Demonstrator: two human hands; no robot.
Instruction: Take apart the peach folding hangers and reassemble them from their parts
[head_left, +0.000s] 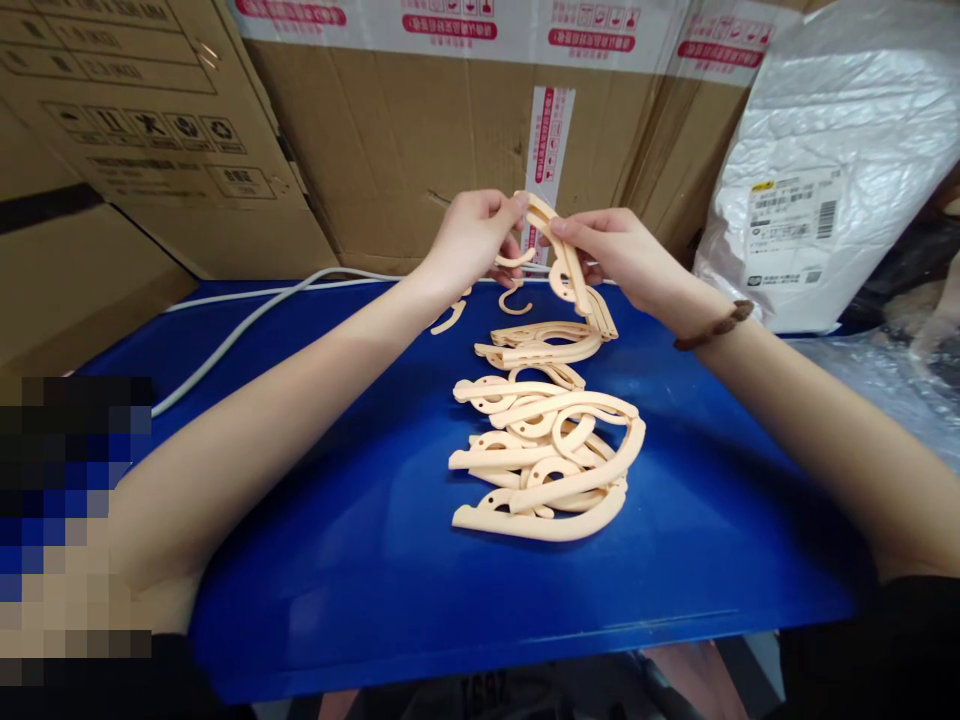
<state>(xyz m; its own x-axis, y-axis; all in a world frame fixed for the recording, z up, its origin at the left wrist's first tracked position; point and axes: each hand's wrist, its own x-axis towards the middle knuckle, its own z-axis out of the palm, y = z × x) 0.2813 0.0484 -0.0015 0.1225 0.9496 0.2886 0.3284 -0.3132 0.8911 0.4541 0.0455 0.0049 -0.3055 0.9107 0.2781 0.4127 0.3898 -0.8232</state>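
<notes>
Above the far part of the table, a cream plastic folding hanger piece (566, 255) is held tilted between my two hands. My left hand (480, 230) pinches its upper end with thumb and fingers. A curved hook (516, 260) sticks out below those fingers; whether it joins the piece is hidden. My right hand (630, 250) is closed round the middle of the piece, thumb on top. Beneath and nearer to me lies a loose pile of folded hanger arms (555, 405). A loose hook (516, 303) lies under my left hand, with more curved pieces (448, 318) beside my forearm.
Cardboard boxes (420, 150) stand along the back and left of the blue table (360, 600). A white cable (247, 350) runs across its far left. At the back right stands a white plastic parcel bag (810, 180), with clear plastic wrap (870, 390) in front.
</notes>
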